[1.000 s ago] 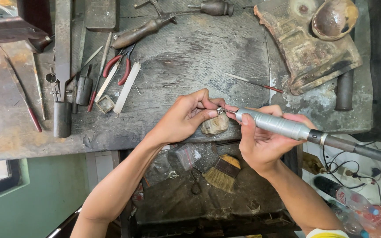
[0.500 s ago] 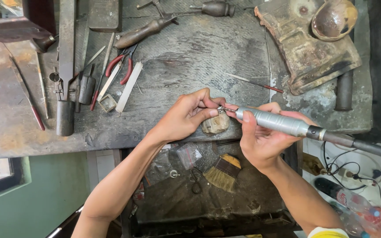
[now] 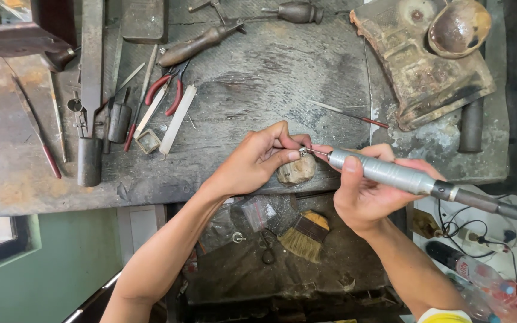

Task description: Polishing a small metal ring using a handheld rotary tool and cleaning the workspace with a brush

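Left hand (image 3: 258, 158) is pinching a small metal piece (image 3: 302, 151) on a wooden peg (image 3: 296, 170); right hand (image 3: 366, 191) is gripping a rotary tool (image 3: 384, 172), its tip touching the piece.

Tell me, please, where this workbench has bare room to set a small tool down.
The widest bare patch lies mid-bench, between the red-handled pliers and the thin red-tipped pick, above the left hand. The left edge is crowded with files; the right corner holds a rusty block.

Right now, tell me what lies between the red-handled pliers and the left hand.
In the head view, a white flat stick lies beside the red-handled pliers; from there to the left hand is bare, scuffed benchtop.
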